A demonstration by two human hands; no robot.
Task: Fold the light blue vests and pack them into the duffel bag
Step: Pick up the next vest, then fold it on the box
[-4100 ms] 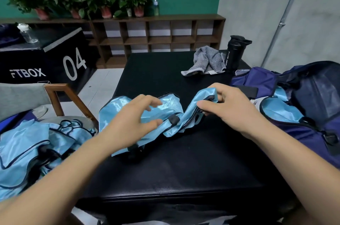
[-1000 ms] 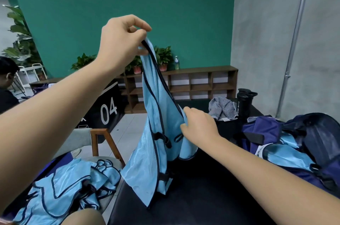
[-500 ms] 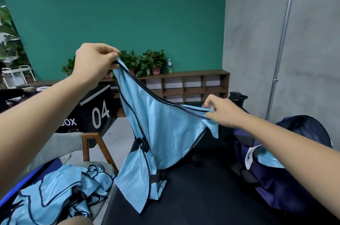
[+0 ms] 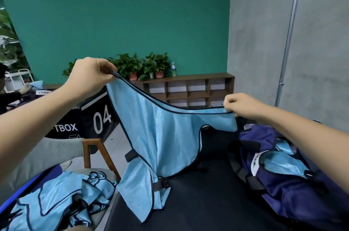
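A light blue vest [image 4: 160, 136] with dark piping and black straps hangs spread in the air over the black table [image 4: 198, 208]. My left hand [image 4: 90, 77] pinches its upper left corner, raised high. My right hand [image 4: 239, 105] pinches the other shoulder end, lower and to the right. The vest's lower end droops onto the table's left edge. A navy duffel bag [image 4: 287, 193] lies open at the right with light blue vests [image 4: 281, 164] inside. A heap of more light blue vests [image 4: 56, 202] lies on a seat at the lower left.
A wooden chair [image 4: 94, 153] stands left of the table, behind it a black box marked 04 [image 4: 94, 117]. A low wooden shelf [image 4: 188, 89] with potted plants [image 4: 143, 66] lines the green wall. Another person's arm [image 4: 11, 95] shows at the far left.
The vest was lifted off the table and shaken out. In the last half second my hands drew further apart, spreading the vest's top edge wider; my right hand moved right.
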